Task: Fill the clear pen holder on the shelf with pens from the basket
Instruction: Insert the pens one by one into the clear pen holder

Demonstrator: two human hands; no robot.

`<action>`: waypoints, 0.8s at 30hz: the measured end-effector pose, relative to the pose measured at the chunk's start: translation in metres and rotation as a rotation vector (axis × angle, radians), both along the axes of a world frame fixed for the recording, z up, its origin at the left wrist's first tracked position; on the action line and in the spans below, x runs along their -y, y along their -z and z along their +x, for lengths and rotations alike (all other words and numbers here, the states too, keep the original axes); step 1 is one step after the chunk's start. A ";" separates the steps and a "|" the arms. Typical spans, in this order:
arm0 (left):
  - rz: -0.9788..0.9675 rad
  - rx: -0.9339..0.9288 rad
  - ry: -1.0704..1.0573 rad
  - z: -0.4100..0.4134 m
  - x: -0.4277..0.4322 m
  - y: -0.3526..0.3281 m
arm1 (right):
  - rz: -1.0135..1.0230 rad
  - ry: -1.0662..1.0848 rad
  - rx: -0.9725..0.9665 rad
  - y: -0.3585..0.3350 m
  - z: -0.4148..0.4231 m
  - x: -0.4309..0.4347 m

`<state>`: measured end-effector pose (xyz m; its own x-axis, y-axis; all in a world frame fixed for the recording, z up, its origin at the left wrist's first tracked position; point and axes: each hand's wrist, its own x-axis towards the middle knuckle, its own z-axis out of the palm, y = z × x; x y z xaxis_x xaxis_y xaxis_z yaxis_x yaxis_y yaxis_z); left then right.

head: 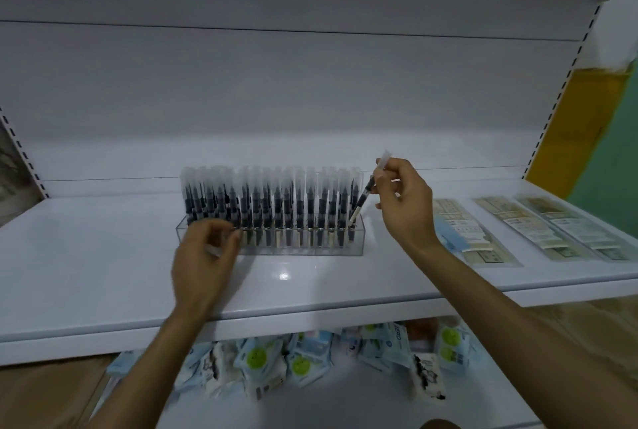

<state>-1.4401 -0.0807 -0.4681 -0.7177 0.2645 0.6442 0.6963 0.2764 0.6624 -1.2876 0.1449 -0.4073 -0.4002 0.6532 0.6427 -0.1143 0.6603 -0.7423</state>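
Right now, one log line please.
holder: nearly full | right hand: pinches tilted pen, tip at its right end | left hand: grips second pen

Clear pen holder (359, 246): long rectangular acrylic tray, upright on white shelf (103, 256), long axis 9-to-3 o'clock. Pens (276, 207): dark barrels, frosted caps up, standing packed in rows. One loose pen (362, 199) at the holder's 3 o'clock end, tilted, cap toward 1 o'clock, lower end at the rim, pinched by right hand (404, 201).
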 end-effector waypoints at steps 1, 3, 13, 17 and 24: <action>0.005 0.015 -0.077 -0.007 0.008 0.001 | 0.029 0.003 0.006 0.000 -0.001 0.000; -0.014 0.082 -0.202 -0.020 0.018 0.005 | 0.073 0.006 0.018 0.000 -0.003 0.000; -0.167 0.334 -0.102 -0.040 0.029 0.012 | 0.161 0.005 0.182 0.025 -0.003 -0.005; -0.175 0.304 -0.148 -0.033 0.031 0.012 | 0.180 0.016 0.201 0.021 -0.004 -0.006; -0.186 0.266 -0.165 -0.027 0.033 0.013 | 0.195 0.045 0.259 0.026 -0.008 -0.006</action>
